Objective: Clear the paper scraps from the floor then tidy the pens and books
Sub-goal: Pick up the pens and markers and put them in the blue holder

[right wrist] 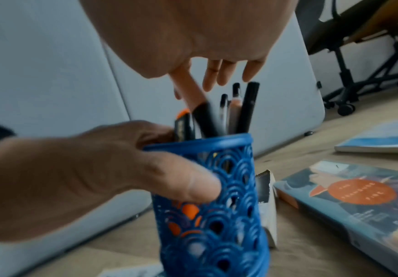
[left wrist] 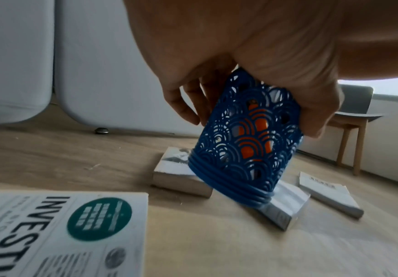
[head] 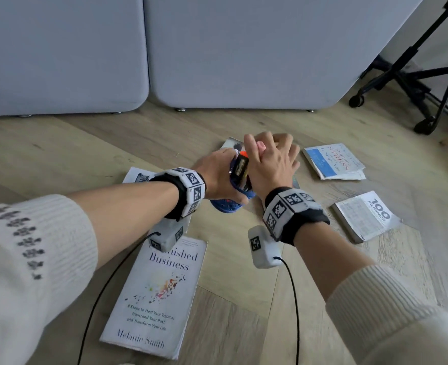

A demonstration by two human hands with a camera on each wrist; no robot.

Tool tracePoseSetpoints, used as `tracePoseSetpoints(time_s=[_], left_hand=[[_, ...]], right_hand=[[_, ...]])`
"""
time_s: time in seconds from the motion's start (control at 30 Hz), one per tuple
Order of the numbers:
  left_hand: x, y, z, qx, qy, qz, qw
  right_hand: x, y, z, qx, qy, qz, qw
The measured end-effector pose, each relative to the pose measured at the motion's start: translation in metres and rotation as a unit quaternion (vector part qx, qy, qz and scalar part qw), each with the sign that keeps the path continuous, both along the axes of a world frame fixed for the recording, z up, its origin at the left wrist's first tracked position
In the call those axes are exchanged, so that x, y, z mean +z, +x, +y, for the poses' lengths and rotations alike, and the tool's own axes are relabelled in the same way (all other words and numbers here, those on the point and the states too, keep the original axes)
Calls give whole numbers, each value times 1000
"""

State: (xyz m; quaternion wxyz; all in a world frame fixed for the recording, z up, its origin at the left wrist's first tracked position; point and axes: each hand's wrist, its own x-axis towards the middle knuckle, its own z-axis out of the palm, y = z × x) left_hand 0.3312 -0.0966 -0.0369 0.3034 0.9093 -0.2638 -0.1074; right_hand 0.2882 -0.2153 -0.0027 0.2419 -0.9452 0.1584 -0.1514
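- On the far left I see the "Investing" book lying flat on the floor. The white "Unfinished Business" book lies nearer to me. No book is stacked yet.
- My left hand is wrapped around the blue pen holder, with the thumb on one side and the fingers on the other. The holder is tipped a little. In the left wrist view it looks lifted just above two small books, but I cannot tell if it touches them.
- Inside the holder stand the pens, some black ones and an orange marker.
- My right hand is over the top of the holder with its fingers loose and spread, holding nothing. It looks like it is just letting a pen drop in.
- To the right lie the grey book with the orange circle, the blue and white book and the "100 Filipinos" book, well apart.
- I see no paper scraps, so I think I am on the pen step, almost done.
- Next I should stand the holder upright on the floor, then gather the books into one pile.
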Motion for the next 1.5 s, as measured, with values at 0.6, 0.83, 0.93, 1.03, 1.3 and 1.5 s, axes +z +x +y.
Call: tracePoseSetpoints(time_s=[0.6, 0.83, 0.93, 1.03, 1.3, 1.5], left_hand=[[51, -28, 14, -35, 10, -66, 997], [24, -72, 75, -102, 115, 162, 975], [-30, -104, 118, -227, 317, 161, 907], [-74, -129, 124, -288, 383, 140, 866], [-93, -110, 58, -256, 362, 155, 883], [-93, -89, 16, -236, 376, 118, 888]], right_hand=[[42, -42, -47, 62, 388, 331, 858], [27, -42, -55, 103, 147, 422, 889], [32, -42, -74, 31, 151, 416, 896], [32, -44, -101, -24, 170, 386, 907], [11, -74, -143, -66, 140, 420, 894], [-2, -75, -155, -39, 150, 459, 875]])
